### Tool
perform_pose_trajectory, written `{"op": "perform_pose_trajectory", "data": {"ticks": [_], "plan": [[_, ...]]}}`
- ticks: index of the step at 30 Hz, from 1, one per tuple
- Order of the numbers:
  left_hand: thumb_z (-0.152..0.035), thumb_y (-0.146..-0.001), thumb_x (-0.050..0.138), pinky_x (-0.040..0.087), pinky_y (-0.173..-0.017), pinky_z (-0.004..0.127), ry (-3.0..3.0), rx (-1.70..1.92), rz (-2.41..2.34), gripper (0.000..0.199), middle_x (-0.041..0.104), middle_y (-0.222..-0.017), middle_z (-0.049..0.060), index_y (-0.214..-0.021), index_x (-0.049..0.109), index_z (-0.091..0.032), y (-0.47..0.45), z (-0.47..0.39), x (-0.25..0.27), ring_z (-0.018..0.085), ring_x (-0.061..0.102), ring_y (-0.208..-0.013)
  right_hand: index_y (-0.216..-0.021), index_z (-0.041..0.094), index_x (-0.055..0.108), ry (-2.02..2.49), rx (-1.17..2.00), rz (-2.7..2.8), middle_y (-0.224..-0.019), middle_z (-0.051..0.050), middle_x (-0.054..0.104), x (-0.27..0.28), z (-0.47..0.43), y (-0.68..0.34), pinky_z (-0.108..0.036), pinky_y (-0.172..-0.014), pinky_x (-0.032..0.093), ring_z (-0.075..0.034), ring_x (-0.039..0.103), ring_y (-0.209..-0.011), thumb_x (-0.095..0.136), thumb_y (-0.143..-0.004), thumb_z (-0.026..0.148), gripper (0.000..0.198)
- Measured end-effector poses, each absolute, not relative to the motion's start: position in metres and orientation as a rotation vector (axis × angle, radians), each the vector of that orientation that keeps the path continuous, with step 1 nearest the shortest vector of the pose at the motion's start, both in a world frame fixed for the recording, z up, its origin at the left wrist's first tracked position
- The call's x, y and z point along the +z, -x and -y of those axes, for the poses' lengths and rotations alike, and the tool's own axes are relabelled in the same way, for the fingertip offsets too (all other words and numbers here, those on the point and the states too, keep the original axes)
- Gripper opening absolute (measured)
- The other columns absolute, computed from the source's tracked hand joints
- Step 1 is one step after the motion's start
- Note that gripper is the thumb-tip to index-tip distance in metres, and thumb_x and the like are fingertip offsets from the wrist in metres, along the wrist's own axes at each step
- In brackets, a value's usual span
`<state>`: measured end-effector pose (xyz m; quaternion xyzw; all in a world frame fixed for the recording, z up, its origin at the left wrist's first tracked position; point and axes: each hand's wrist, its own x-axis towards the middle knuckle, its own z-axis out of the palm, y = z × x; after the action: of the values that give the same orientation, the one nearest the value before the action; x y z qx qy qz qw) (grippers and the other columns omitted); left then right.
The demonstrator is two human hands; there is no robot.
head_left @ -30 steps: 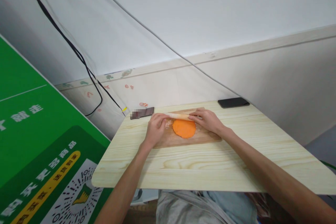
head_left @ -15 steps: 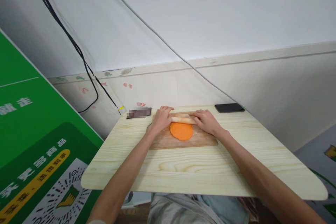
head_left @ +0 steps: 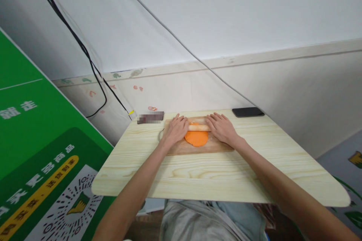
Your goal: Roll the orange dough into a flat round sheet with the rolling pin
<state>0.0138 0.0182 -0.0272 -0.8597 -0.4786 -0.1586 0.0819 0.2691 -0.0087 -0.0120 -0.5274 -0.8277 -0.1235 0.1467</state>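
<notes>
A pale wooden rolling pin (head_left: pixel 199 128) lies crosswise over a flat orange round of dough (head_left: pixel 196 139). Each end of the pin is covered by one of my hands. My left hand (head_left: pixel 177 128) rests over its left end, palm down, fingers pointing away from me. Over the right end lies my right hand (head_left: pixel 222 127), with the fingers bent across the pin. Beneath the dough is a brown wooden cutting board (head_left: pixel 216 147). A small strip of orange shows beyond the pin.
A black phone (head_left: pixel 248 112) lies at the table's back right. Another dark flat object (head_left: pixel 150 117), partly blurred out, is at the back left. Cables (head_left: pixel 85 49) hang along the wall, and a green printed panel (head_left: pixel 36 135) stands left of the light wooden table (head_left: pixel 181 184).
Both hands have pressed down further over the pin ends. The pin now lies across the far part of the dough instead of beyond it. My view has shifted slightly.
</notes>
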Motion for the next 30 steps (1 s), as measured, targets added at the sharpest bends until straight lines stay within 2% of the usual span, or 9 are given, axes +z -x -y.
{"op": "perform_pose_trajectory", "data": {"ticks": [3, 8, 13, 17, 22, 27, 30], "plan": [[-0.025, -0.113, 0.024, 0.029, -0.135, 0.046, 2.544, -0.588, 1.393, 0.051, 0.068, -0.148, 0.015, -0.147, 0.059, -0.010, -0.011, -0.005, -0.030, 0.021, 0.059, -0.144, -0.133, 0.012, 0.070, 1.518, -0.354, 2.351, -0.138, -0.018, 0.073, -0.010, 0.024, -0.266, -0.048, -0.116, 0.043, -0.031, 0.060, -0.137, 0.020, -0.114, 0.032, 0.057], [-0.030, -0.114, 0.022, 0.031, -0.136, 0.049, 2.583, -0.645, 1.404, 0.056, 0.063, -0.156, 0.011, -0.147, 0.062, -0.011, -0.006, 0.022, -0.030, 0.024, 0.044, -0.158, -0.137, 0.009, 0.067, 1.439, -0.335, 2.298, -0.143, -0.020, 0.070, -0.014, 0.050, -0.263, -0.048, -0.117, 0.045, -0.031, 0.057, -0.142, 0.023, -0.114, 0.034, 0.056], [-0.037, -0.116, 0.025, 0.035, -0.134, 0.047, 2.618, -0.702, 1.422, 0.056, 0.055, -0.164, 0.009, -0.158, 0.054, -0.013, 0.001, 0.050, -0.029, 0.025, 0.036, -0.162, -0.148, 0.005, 0.061, 1.385, -0.303, 2.297, -0.149, -0.022, 0.067, -0.024, 0.067, -0.269, -0.052, -0.122, 0.044, -0.032, 0.059, -0.143, 0.028, -0.113, 0.033, 0.056], [-0.035, -0.116, 0.031, 0.038, -0.133, 0.049, 2.640, -0.747, 1.350, 0.051, 0.052, -0.166, 0.010, -0.159, 0.052, -0.019, 0.006, 0.069, -0.026, 0.024, 0.037, -0.162, -0.155, 0.005, 0.056, 1.324, -0.321, 2.306, -0.155, -0.021, 0.062, -0.031, 0.079, -0.275, -0.054, -0.125, 0.042, -0.032, 0.056, -0.148, 0.032, -0.112, 0.025, 0.053], [-0.033, -0.115, 0.036, 0.041, -0.131, 0.052, 2.655, -0.759, 1.328, 0.048, 0.057, -0.162, 0.010, -0.157, 0.054, -0.021, 0.009, 0.090, -0.024, 0.025, 0.046, -0.157, -0.160, 0.011, 0.050, 1.220, -0.368, 2.311, -0.157, -0.017, 0.060, -0.035, 0.100, -0.277, -0.051, -0.125, 0.043, -0.029, 0.052, -0.151, 0.037, -0.109, 0.017, 0.053], [-0.033, -0.115, 0.036, 0.038, -0.133, 0.052, 2.648, -0.770, 1.347, 0.048, 0.055, -0.163, 0.008, -0.158, 0.053, -0.023, 0.011, 0.106, -0.027, 0.023, 0.046, -0.157, -0.167, 0.013, 0.042, 1.217, -0.340, 2.291, -0.157, -0.016, 0.061, -0.031, 0.120, -0.275, -0.051, -0.123, 0.048, -0.030, 0.054, -0.150, 0.039, -0.111, 0.024, 0.057], [-0.036, -0.115, 0.036, 0.037, -0.134, 0.051, 2.647, -0.759, 1.386, 0.048, 0.056, -0.163, 0.007, -0.157, 0.055, -0.023, 0.010, 0.109, -0.027, 0.023, 0.047, -0.157, -0.167, 0.016, 0.043, 1.240, -0.284, 2.309, -0.157, -0.015, 0.060, -0.027, 0.122, -0.274, -0.052, -0.123, 0.048, -0.030, 0.054, -0.149, 0.038, -0.111, 0.027, 0.057]]}}
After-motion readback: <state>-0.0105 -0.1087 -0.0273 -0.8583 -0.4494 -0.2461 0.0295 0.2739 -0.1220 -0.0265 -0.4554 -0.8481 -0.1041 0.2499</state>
